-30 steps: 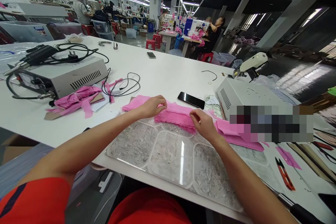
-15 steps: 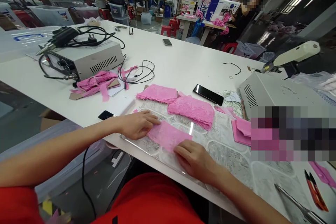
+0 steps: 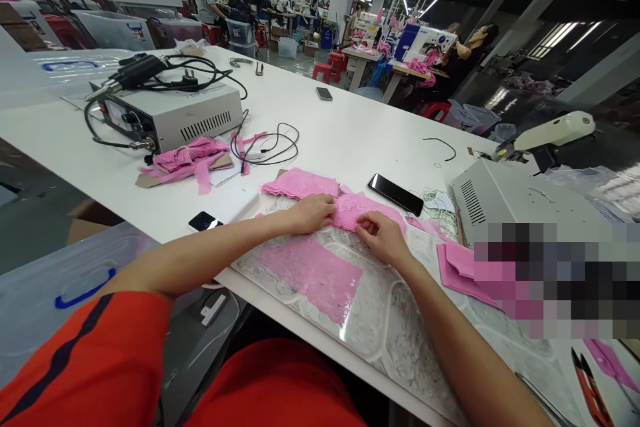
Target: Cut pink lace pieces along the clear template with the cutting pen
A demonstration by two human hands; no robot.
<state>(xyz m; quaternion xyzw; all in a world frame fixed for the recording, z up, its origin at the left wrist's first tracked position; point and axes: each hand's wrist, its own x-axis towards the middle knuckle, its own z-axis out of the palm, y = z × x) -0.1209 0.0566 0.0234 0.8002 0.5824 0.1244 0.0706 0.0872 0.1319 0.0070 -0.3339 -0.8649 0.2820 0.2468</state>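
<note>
My left hand [image 3: 313, 213] reaches to the left end of a stack of pink lace pieces [image 3: 345, 212], its fingers curled on the fabric edge. At the stack's near edge, my right hand [image 3: 383, 237] pinches the lace between thumb and fingers. How many layers are held cannot be seen. Closer to me, a single thin pink fabric piece [image 3: 315, 277] lies flat on the clear patterned mat [image 3: 410, 320]. A second pink stack [image 3: 300, 182] sits just behind my left hand.
A black phone [image 3: 396, 193] lies behind the stack. Grey machine boxes stand left [image 3: 195, 117] and right [image 3: 525, 197]. Black cable [image 3: 270, 147] loops across the white table. Folded pink fabric [image 3: 463, 273] and red-handled cutters [image 3: 590, 387] lie at right. Co-workers sit and stand farther back.
Both hands have left the single pink piece near the table edge and moved forward to the lace stack. That piece now lies flat, unheld. The camera view has shifted slightly.
</note>
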